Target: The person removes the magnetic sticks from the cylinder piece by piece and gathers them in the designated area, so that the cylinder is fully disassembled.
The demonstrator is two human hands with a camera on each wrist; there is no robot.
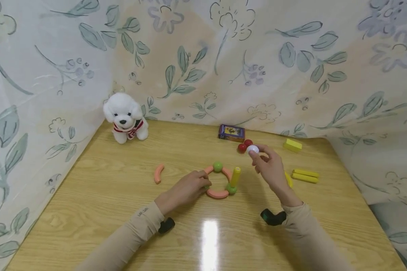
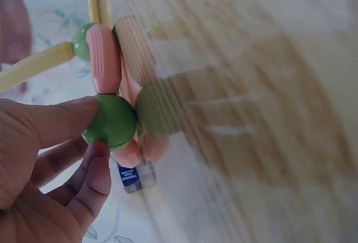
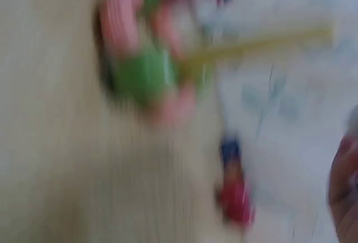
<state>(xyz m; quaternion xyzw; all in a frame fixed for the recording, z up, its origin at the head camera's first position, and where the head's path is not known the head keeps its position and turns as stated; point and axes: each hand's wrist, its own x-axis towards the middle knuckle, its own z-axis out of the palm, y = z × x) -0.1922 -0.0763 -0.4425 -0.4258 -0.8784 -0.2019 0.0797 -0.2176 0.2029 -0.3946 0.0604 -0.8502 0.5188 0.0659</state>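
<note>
Left hand (image 1: pixel 187 188) pinches glossy green ball (image 2: pixel 114 121); right hand (image 1: pixel 270 167), glossy white ball (image 1: pixel 253 149) at its two o'clock. Likely light, slippery: grip mid-girth.

Floral sheeting (image 1: pixel 190 41) behind a wood-grain tabletop (image 1: pixel 88 195) — white glare (image 1: pixel 210 244) across it.

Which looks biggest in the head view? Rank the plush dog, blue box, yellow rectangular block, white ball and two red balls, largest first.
1. Plush dog
2. Blue box
3. Yellow rectangular block
4. White ball, held in the right hand
5. Two red balls: they look alike, so unranked between themselves
</note>
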